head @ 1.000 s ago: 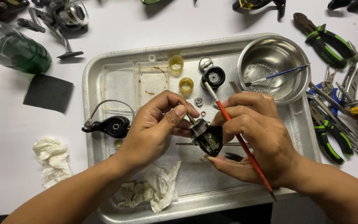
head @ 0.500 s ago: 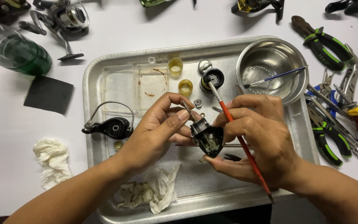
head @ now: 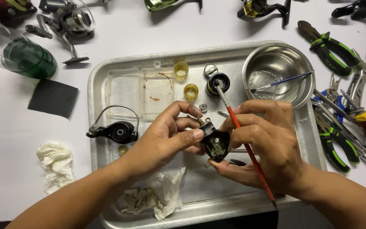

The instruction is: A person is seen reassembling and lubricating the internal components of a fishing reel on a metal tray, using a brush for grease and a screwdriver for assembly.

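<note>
Over the metal tray (head: 106, 186), my left hand (head: 166, 138) pinches a small black reel body (head: 214, 142) between thumb and fingers, its open side turned up. My right hand (head: 267, 144) supports that part from below and from the right. The same hand also carries a red-handled brush (head: 244, 142), whose bristle end points up toward a black spool (head: 218, 83) at the tray's back.
In the tray lie a black rotor with wire bail (head: 115, 130), two yellow caps (head: 181, 70), a clear plastic box (head: 142, 91), a steel bowl (head: 276, 72) holding a blue brush, and crumpled tissue (head: 153, 197). Pliers (head: 331, 48) and tools sit right; reels (head: 66, 21) behind; green bottle (head: 26, 57) left.
Both hands have shifted slightly with the reel body, turning it between the fingers. The red brush has tilted a little, its tip staying near the black spool.
</note>
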